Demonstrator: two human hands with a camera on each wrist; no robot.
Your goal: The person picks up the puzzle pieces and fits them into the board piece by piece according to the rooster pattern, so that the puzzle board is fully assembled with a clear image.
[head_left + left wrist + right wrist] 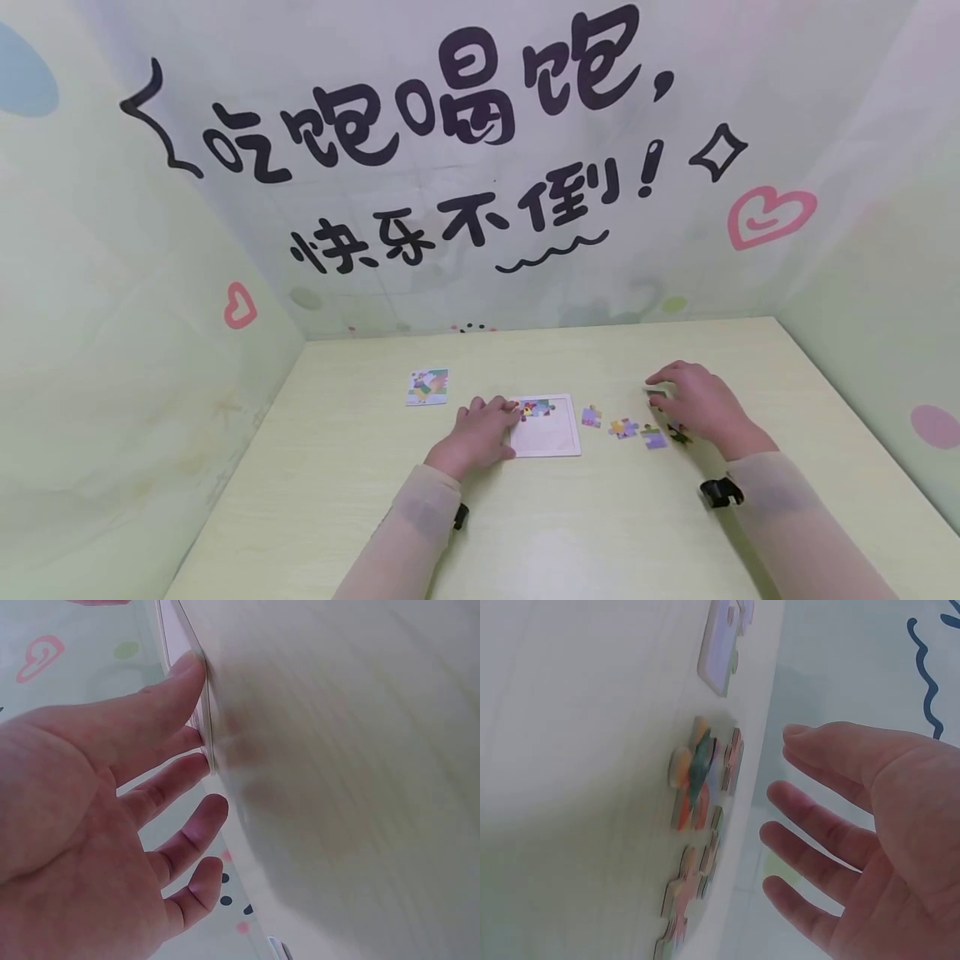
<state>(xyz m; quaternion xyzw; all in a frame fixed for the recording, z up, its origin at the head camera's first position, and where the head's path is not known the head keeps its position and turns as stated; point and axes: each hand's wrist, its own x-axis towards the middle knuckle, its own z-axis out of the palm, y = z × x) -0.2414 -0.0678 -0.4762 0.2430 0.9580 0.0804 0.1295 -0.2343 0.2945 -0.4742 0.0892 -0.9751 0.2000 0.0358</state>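
My left hand (480, 435) rests at the left side of a white puzzle tray (546, 437). In the left wrist view, its thumb lies on the tray's edge, and the nearest fingertips touch the tray's end. A joined strip of colourful jigsaw pieces (540, 408) lies along the tray's far side. Over the loose pieces at the right hovers my right hand (701, 404), fingers spread and thumb extended. Nothing shows between its fingers in the right wrist view. Close by lies a green and orange jigsaw piece (699, 776), partly covered by the hand in the head view.
Between the tray and my right hand lie several loose pieces, among them a purple one (591, 417), a yellow one (623, 428) and a purple-green one (653, 437). A small picture card (427, 387) lies at the back left. A printed cloth wall (420, 308) stands behind the table.
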